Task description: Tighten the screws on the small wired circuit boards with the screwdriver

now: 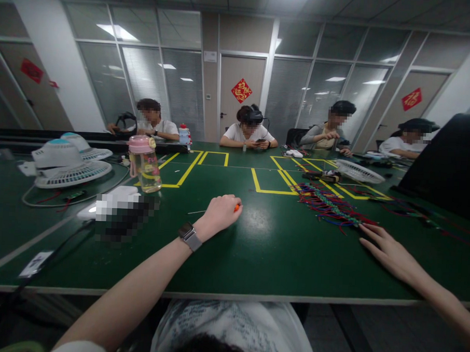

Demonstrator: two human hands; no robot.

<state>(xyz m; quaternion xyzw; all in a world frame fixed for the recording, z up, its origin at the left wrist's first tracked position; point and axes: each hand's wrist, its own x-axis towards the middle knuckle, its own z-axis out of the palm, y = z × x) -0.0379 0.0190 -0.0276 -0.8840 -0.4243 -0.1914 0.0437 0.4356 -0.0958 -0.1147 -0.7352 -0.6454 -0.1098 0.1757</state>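
My left hand is closed around a screwdriver. Its orange handle end shows past the fingers, and the thin metal shaft sticks out to the left, low over the green table. Over on the right, my right hand stretches out with fingers apart, its fingertips at the near end of a row of small green circuit boards. Red and blue wires fan out from both sides of that row. Whether the fingertips press on the boards or only the table beside them, I cannot tell.
The green table bears yellow tape outlines. White fans and a pink-lidded bottle stand left; a white fan grille lies far right. A dark screen borders the right. Several people sit across.
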